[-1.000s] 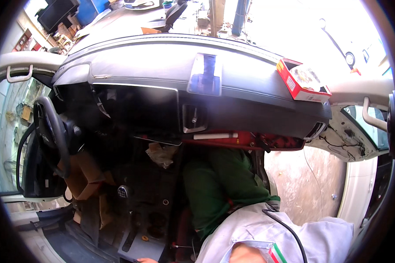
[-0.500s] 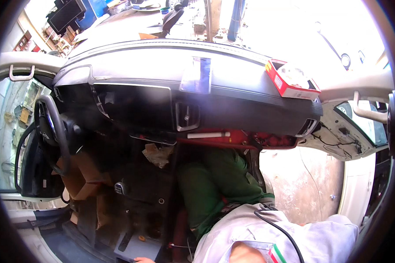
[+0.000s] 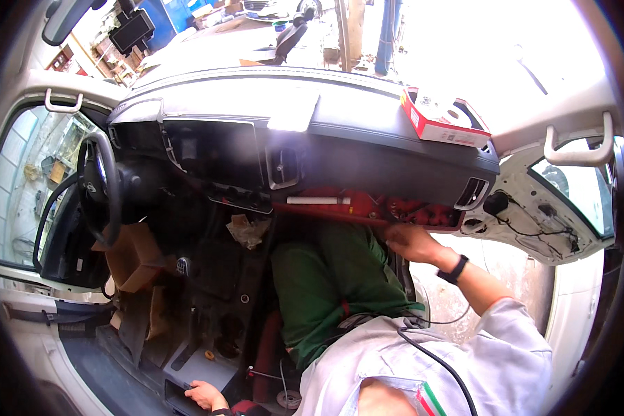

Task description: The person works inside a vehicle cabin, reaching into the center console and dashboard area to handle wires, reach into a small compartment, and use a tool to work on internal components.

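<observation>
My left hand [image 3: 203,392] is closed on the edge of a grey console panel [image 3: 187,374] at the bottom. My right hand [image 3: 412,243], a dark band on its wrist, is curled just below the red open compartment [image 3: 347,206] under the dashboard, beside my green-trousered legs; what its fingertips hold, if anything, is hidden. A white tube [image 3: 319,200] lies in the compartment. A black cable [image 3: 440,360] runs over my grey shirt.
The dashboard [image 3: 367,118] carries a red-white box [image 3: 444,121]. At left are a steering wheel [image 3: 114,201], a cardboard box [image 3: 128,256] and a gear knob [image 3: 182,266]. An open door [image 3: 555,236] with exposed wiring stands at right.
My right hand and arm have risen into view toward the red compartment. More of my left hand now shows at the console panel. The view has shifted.
</observation>
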Tool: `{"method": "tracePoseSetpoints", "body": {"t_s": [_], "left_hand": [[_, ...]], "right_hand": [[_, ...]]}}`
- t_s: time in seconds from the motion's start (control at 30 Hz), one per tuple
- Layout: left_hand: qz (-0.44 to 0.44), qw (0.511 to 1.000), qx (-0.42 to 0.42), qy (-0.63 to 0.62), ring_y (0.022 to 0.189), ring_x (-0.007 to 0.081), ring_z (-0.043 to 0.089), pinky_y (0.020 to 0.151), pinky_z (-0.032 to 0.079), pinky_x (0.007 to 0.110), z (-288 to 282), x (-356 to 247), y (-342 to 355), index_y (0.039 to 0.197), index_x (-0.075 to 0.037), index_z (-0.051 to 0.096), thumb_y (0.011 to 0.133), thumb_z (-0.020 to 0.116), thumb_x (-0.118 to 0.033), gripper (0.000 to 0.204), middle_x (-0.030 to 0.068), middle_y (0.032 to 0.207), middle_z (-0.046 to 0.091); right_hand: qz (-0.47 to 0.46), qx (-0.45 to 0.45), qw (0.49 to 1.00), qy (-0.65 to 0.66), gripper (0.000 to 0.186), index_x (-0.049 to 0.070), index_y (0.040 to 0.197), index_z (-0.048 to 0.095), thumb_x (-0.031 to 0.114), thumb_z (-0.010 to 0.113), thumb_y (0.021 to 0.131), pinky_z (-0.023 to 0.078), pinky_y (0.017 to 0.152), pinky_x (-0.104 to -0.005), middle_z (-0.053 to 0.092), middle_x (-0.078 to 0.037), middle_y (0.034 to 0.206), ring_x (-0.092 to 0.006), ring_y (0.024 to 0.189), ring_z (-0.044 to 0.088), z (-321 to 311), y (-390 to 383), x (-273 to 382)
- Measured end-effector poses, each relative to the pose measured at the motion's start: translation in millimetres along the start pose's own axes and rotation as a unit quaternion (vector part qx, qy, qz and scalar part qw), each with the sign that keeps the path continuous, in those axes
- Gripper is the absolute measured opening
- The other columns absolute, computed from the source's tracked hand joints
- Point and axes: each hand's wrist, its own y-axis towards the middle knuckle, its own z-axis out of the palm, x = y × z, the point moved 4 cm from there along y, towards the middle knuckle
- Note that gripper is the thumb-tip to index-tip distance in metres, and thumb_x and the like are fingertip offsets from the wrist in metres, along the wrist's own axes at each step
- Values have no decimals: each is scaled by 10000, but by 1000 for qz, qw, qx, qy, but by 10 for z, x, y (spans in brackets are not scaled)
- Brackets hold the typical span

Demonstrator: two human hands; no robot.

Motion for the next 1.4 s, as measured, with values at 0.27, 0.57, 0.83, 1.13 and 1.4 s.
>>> {"method": "tracePoseSetpoints", "body": {"t_s": [0.27, 0.57, 0.83, 1.13, 1.4], "left_hand": [[0, 1000, -10, 8, 857, 457, 680, 730, 542, 565, -258, -192, -282, 1089, 24, 466, 965, 407, -403, 448, 262, 924, 687], [-7, 998, -62, -15, 836, 414, 694, 731, 562, 518, -428, -440, -361, 957, -19, 544, 957, 467, -398, 387, 236, 897, 688], [-13, 996, -86, -5, 867, 406, 682, 792, 535, 514, -332, -144, -242, 971, -7, 565, 956, 458, -405, 413, 219, 930, 688], [14, 999, -41, -32, 898, 453, 661, 780, 524, 554, -203, -243, -124, 1020, -6, 545, 993, 399, -422, 442, 249, 961, 680], [-12, 997, -74, 2, 813, 461, 675, 676, 550, 563, -175, -25, -218, 1001, -24, 529, 1026, 333, -459, 478, 245, 888, 696]], "right_hand": [[-141, 140, 980, 10, 280, 28, 1090, 643, 214, 616, 884, 521, 837, -444, 689, -211, 1005, -379, 951, 666, 1150, 882, 776], [186, 180, 806, 532, 157, 92, 944, 637, 240, 673, 903, 366, 495, -232, 574, 9, 777, -95, 627, 493, 2111, 960, 31], [226, 210, 785, 536, 152, 91, 986, 611, 225, 646, 924, 321, 461, -209, 514, 16, 768, -79, 567, 430, 2458, 821, -55], [188, 142, 811, 536, 175, 111, 1045, 642, 230, 637, 917, 372, 530, -230, 548, 19, 796, -94, 632, 475, 2285, 853, -283], [163, 197, 761, 596, 139, 63, 953, 618, 197, 639, 922, 278, 463, -233, 477, 5, 749, -79, 567, 392, 2399, 882, -105]]}}
